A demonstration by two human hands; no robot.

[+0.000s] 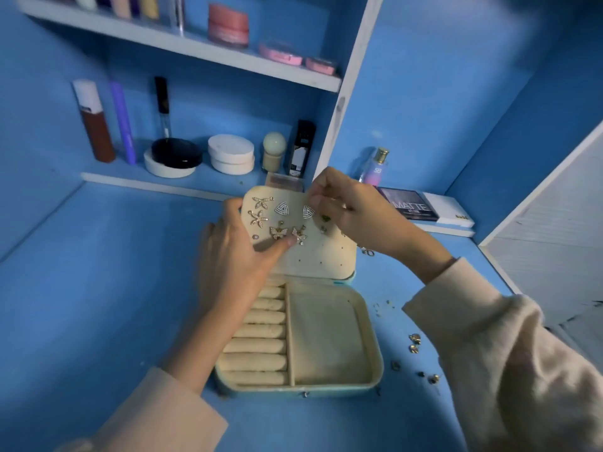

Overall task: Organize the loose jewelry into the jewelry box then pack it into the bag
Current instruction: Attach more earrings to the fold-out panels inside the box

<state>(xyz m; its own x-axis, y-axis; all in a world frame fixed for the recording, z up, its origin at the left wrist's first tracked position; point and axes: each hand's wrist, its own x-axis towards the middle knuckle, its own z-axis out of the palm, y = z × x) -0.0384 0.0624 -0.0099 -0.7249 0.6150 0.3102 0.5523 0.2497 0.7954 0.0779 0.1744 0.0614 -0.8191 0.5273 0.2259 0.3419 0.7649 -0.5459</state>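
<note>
An open cream jewelry box [372, 350] lies on the blue desk, with ring rolls on its left and a bare compartment on its right. Its raised earring panel [326, 256] carries starfish, triangle and butterfly earrings. My left hand [235, 252] holds the panel's left edge, thumb on its front by the butterfly earrings [287, 234]. My right hand [352, 212] is at the panel's upper right corner, fingertips pinched together beside a triangle earring [307, 212]; what they hold is too small to tell. Several loose earrings [414, 342] lie on the desk right of the box.
Cosmetics stand on the low shelf behind the box: a brown bottle [94, 122], round jars [231, 154], a black box [301, 148]. A perfume bottle [375, 168] and a palette [409, 203] sit to the right. An upper shelf [182, 44] holds pink jars.
</note>
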